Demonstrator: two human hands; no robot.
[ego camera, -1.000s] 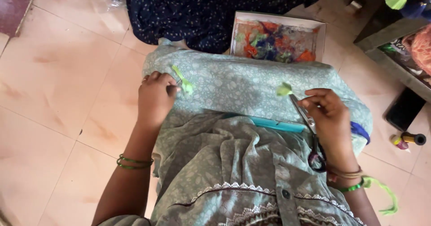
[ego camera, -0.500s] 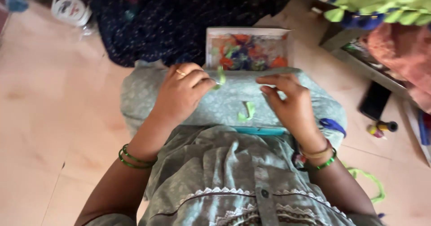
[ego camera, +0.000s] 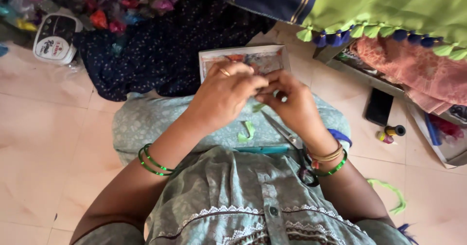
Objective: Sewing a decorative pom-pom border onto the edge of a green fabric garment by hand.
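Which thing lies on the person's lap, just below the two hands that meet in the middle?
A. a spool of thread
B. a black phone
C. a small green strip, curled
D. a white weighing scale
C: the small green strip lies curled on the pale cloth of the lap, just under the left hand and the right hand, while the phone, scale and spool are on the floor.

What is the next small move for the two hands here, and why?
Probably a small pinch or fold of the green piece: the left hand and right hand meet fingertip to fingertip on it over the lap, and the scissors lie unused.
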